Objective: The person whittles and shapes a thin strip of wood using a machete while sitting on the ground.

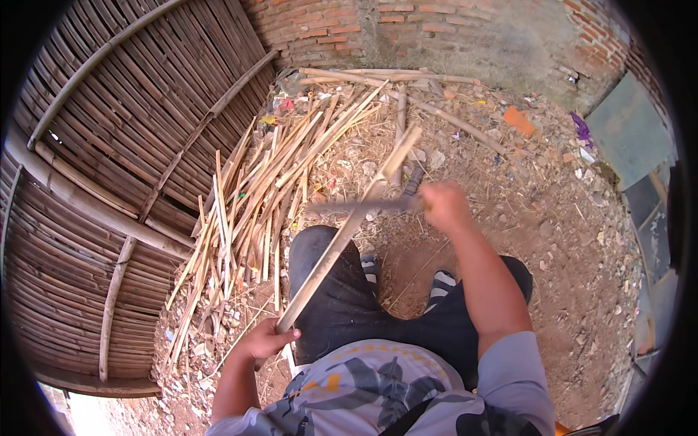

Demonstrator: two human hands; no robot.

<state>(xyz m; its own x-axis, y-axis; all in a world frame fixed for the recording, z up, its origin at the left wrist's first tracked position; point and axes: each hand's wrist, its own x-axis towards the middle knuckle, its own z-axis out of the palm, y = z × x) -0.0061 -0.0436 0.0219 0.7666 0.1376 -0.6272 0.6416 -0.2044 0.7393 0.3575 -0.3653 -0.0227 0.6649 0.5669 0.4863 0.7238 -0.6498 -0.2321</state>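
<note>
One strip (320, 270), slanted over the left thigh (313, 249)

Held near its lower end by the left hand (265, 341), thumb on top. Crossed higher up by a motion-blurred blade (342, 207), with the right hand (445, 207) closed round its handle; contact with the strip impossible to tell. Probably light, stiff lengthwise with a little spring, dry rather than slippery, likely splintery along the edges. Best gripped low, flat between thumb and fingers, well clear of the blade. No container in sight; just a loose pile (251, 207) of similar lengths on the ground (582, 291), beside a slatted panel (182, 87).
</note>
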